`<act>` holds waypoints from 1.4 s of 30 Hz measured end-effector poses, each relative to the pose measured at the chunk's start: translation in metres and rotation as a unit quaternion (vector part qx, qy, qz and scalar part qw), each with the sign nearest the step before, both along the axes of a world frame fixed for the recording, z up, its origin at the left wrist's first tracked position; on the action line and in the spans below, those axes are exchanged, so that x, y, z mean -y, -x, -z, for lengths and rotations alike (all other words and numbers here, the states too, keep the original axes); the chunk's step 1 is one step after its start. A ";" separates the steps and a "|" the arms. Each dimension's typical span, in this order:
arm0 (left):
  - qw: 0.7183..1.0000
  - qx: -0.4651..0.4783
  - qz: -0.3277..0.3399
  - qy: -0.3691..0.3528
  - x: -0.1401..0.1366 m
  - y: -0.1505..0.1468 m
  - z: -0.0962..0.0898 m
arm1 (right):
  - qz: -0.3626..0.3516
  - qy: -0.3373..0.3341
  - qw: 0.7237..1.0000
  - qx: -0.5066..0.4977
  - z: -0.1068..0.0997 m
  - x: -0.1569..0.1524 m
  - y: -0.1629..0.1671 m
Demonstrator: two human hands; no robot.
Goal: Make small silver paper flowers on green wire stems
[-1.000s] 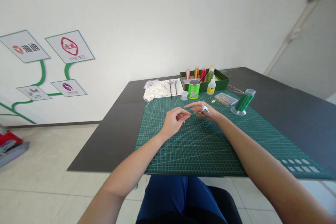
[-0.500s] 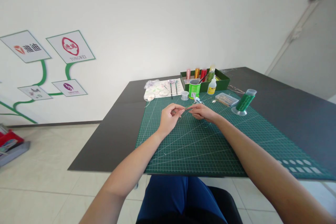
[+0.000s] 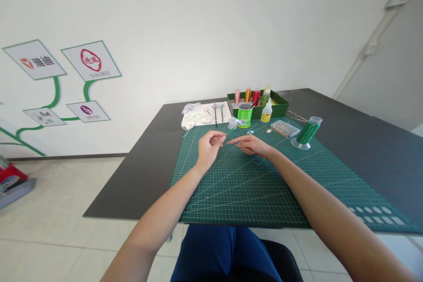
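My left hand (image 3: 209, 146) is closed, its thumb and fingertips pinching a thin green stem (image 3: 230, 131). The stem slants up to the right and seems to end in a small pale piece (image 3: 237, 121), too small to make out. Just right of it, my right hand (image 3: 251, 145) points its index finger toward the left fingertips, with a small gap between. Its other fingers are curled in; whatever they hold is hidden, though a faint thread shows beneath the hand. Both hands are over the green cutting mat (image 3: 238, 189).
Beyond the hands stand a green can (image 3: 244, 116), a small clear cup (image 3: 232, 123), a glue bottle (image 3: 266, 111) and a green box (image 3: 282, 106) with thread spools. To the right are a clear case (image 3: 287, 128) and a green thread spool (image 3: 309, 132). White paper (image 3: 198, 116) lies back left.
My hands have moved apart; the right index finger has come off the stem and straightened. The stem's pale end has shifted left, in front of the cup and can.
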State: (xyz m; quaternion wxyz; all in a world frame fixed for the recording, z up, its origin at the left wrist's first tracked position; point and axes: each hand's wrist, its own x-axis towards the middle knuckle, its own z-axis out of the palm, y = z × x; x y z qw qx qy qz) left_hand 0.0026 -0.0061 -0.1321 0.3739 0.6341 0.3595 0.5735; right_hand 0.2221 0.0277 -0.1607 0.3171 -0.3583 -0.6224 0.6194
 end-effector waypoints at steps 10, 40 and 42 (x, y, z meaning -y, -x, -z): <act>1.000 0.001 -0.018 0.005 -0.007 0.004 0.002 | -0.011 -0.019 0.999 0.033 0.000 0.001 0.000; 0.998 -0.029 -0.057 -0.025 -0.025 0.016 0.010 | -0.099 -0.008 0.994 0.041 -0.004 0.005 -0.001; 0.997 -0.034 -0.058 -0.027 -0.026 0.017 0.010 | -0.111 -0.004 0.993 0.042 -0.006 0.005 -0.001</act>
